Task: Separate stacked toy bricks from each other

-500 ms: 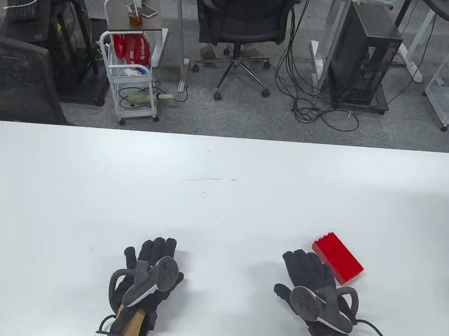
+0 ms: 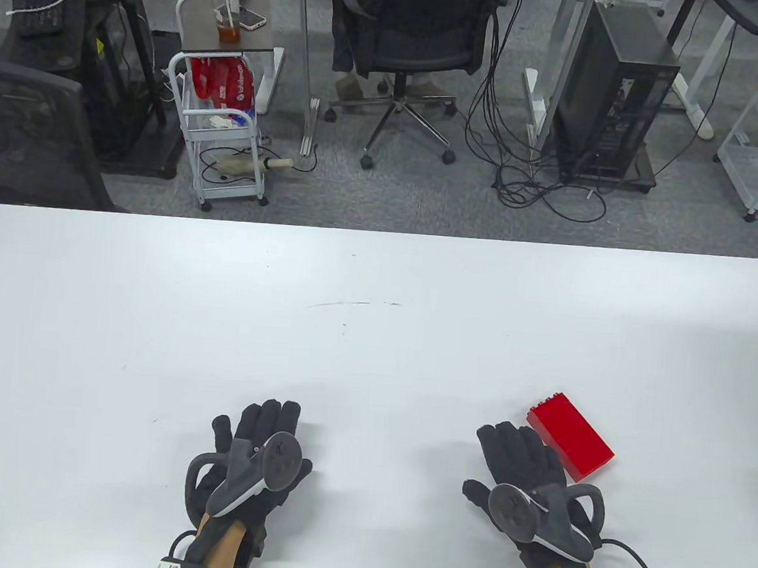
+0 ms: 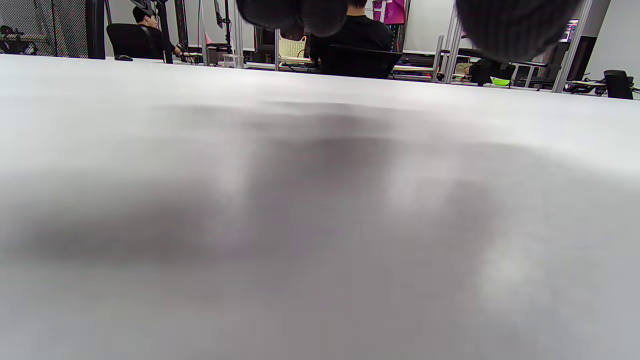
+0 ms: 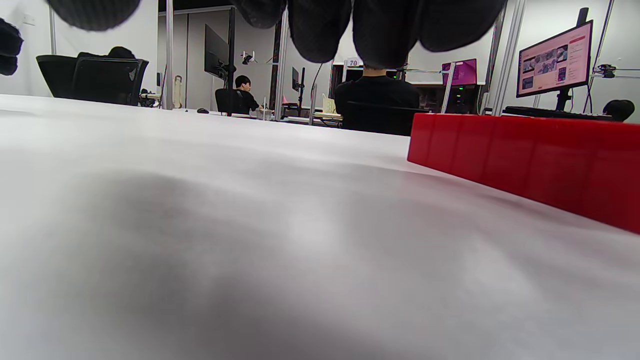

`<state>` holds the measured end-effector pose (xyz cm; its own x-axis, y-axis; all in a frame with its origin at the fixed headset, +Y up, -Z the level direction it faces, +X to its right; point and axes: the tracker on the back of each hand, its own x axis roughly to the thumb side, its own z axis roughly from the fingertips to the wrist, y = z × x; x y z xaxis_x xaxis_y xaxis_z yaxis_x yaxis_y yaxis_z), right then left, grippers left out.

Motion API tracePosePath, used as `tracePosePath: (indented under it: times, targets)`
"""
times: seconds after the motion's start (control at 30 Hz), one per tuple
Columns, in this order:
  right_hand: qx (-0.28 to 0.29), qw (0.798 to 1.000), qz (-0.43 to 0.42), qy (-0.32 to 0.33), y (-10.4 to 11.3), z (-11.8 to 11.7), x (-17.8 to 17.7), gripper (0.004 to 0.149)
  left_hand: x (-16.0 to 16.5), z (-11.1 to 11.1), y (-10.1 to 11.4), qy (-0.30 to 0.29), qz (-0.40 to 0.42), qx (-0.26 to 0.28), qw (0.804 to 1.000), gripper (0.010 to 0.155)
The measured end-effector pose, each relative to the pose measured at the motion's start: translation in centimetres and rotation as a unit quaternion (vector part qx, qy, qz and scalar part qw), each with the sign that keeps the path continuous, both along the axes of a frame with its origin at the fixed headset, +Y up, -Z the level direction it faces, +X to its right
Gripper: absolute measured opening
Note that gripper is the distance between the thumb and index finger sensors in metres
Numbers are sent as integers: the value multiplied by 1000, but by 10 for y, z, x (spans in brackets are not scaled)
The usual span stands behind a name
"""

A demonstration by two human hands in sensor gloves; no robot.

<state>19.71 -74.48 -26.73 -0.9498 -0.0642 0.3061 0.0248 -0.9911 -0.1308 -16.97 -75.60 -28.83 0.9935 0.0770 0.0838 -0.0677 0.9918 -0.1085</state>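
Note:
A stack of red toy bricks (image 2: 570,441) lies on its side on the white table (image 2: 377,310), at the near right, with studs toward the far left end. It shows at the right of the right wrist view (image 4: 525,160). My right hand (image 2: 519,456) rests flat on the table just left of the stack, fingers extended, holding nothing. My left hand (image 2: 259,435) rests flat on the table at the near left, fingers extended and empty. The gloved fingertips (image 4: 380,25) hang at the top of the right wrist view, and others (image 3: 505,25) at the top of the left wrist view.
The table's far edge (image 2: 383,233) runs across the middle of the table view. Beyond it stand an office chair (image 2: 408,37), a computer tower (image 2: 613,99) and a white cart (image 2: 223,134) on the floor.

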Motion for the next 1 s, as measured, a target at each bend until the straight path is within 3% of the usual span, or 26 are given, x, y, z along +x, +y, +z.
tracePosePath:
  times: [0.57,1.0]
  targets:
    - [30,997,26,-65,15,-14,36,82,6,1,1,-25,8,1,1000,89]
    - [-53,979,-45,-191,11,-63,101,82,9,1,2,-43,18,5,999,89]
